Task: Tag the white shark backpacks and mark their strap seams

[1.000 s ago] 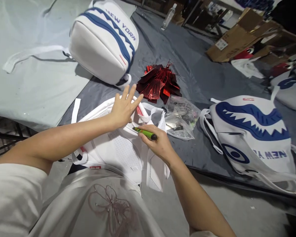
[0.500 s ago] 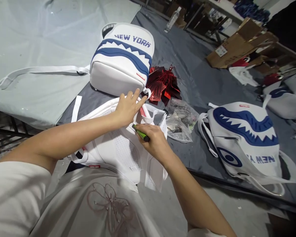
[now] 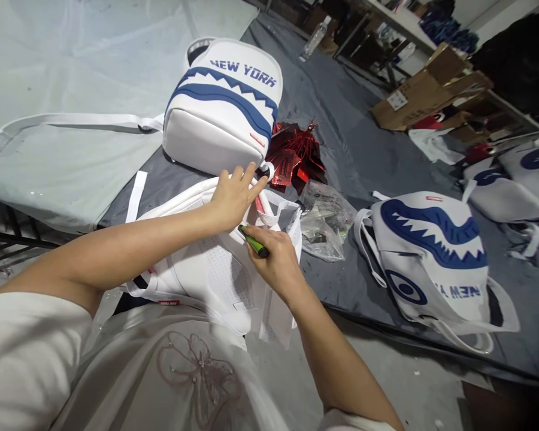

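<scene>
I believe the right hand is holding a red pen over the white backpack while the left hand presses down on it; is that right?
Not quite: the pen is green, not red, as the head view shows. The rest holds: the right hand grips it over the white backpack, and the left hand presses on that backpack.

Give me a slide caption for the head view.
Left hand flat on a white backpack; right hand holds a green pen.

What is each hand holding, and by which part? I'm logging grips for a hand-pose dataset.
The right hand grips a green pen around its rear half. The left hand holds nothing; it presses flat on the white backpack.
</scene>
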A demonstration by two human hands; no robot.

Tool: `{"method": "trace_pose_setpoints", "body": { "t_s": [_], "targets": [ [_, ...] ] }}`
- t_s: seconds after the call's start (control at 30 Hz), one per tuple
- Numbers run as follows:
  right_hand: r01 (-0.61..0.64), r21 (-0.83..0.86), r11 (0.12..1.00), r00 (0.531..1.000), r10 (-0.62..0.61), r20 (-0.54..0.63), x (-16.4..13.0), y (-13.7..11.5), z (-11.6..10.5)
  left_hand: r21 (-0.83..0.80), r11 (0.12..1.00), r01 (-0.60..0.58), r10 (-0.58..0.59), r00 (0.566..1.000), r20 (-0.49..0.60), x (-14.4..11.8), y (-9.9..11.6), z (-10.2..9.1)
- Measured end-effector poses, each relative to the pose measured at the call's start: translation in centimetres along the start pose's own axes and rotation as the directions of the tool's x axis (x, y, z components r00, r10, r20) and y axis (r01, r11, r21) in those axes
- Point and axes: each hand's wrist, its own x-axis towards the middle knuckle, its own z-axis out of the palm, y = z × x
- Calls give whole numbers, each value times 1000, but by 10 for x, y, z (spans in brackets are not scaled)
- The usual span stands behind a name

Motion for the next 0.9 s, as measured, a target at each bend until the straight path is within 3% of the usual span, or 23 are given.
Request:
{"method": "trace_pose_setpoints", "body": {
  "t_s": [0.37,0.57,0.73,0.9],
  "targets": [
    [-139,2,990,982,138,-131,-5,-12,13,3,1000,-8,8,1000,-17,0,-1,0],
    [-276,17,961,905,266,-334,-20,-16,24,10,1000,5,-5,1000,-21,0,1,2],
    [-251,153,956,876,292,-384,-21,-14,36,6,1000,15,-15,1000,-18,0,0,1],
    [-253,113,961,825,275,-494,-16,-19,50,-2,1000,14,-14,1000,-17,-1,1,-3]
  ]
}}
